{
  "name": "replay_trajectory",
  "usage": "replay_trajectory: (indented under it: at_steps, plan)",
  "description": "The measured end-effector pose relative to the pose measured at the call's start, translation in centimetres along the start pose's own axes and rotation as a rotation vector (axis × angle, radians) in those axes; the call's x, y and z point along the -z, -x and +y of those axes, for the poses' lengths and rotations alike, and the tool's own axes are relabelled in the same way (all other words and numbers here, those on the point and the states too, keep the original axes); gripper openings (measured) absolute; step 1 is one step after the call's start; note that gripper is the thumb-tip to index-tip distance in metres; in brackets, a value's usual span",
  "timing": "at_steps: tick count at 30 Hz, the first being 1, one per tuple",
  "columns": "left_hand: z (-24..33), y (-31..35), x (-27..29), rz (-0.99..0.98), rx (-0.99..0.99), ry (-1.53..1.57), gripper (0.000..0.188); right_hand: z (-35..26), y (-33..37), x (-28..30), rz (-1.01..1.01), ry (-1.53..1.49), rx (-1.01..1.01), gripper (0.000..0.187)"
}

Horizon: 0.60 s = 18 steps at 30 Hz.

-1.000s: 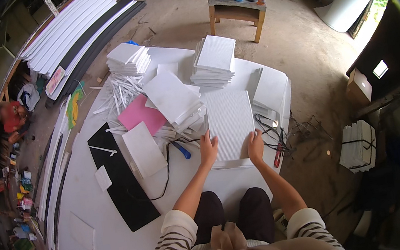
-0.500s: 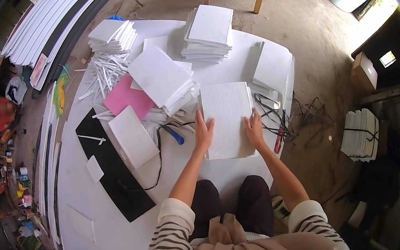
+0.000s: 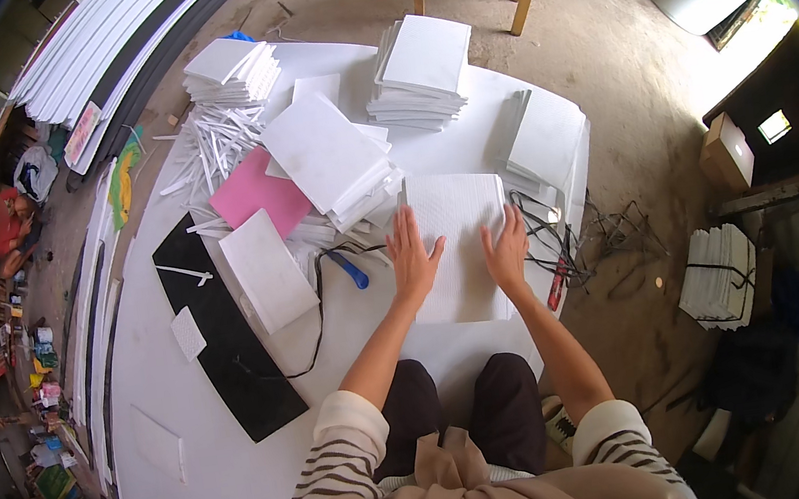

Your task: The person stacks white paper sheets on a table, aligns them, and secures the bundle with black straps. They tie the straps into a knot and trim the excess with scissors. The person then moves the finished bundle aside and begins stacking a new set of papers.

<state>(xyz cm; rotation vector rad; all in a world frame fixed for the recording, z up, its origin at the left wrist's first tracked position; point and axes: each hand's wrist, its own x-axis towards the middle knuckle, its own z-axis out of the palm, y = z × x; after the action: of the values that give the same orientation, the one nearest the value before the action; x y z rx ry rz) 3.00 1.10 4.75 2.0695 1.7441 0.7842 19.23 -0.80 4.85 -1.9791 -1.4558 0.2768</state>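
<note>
A stack of white ribbed sheets (image 3: 461,241) lies on the white table in front of me. My left hand (image 3: 413,260) rests along its left edge, fingers stretched out and thumb over the top sheet. On the opposite edge, my right hand (image 3: 506,251) lies with its fingers extended and apart, thumb also on the sheet. Both hands touch the stack without gripping it. A blue-handled tool (image 3: 350,270) and a dark strap are left of my left hand. Beside my right hand lie tangled black straps (image 3: 543,230) and a red-handled tool (image 3: 557,284).
More white sheets stand in piles at the back (image 3: 416,71), the right (image 3: 545,139) and the left (image 3: 326,153) of the table (image 3: 248,481). White offcut strips (image 3: 214,143), a pink sheet (image 3: 258,195) and a black board (image 3: 231,352) lie leftward. A person (image 3: 3,226) sits far left.
Both hands have shifted from the stack's sides onto its top edges, fingers now flatter and more spread. The stack's edges look more even.
</note>
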Motion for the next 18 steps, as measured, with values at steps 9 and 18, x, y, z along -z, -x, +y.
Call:
replay_trajectory:
  at_steps: [9, 18]
  plan:
    - [0.4, -2.9, -0.9, 0.0, -0.214, -0.122, 0.059, -1.0, -2.1, -2.4, -0.124, 0.269, 0.329, 0.059]
    - [-4.7, -15.1, 0.0, 0.055, -0.039, 0.288, 0.022, -0.3, -13.2, -3.6, -0.071, -0.073, 0.276, 0.027]
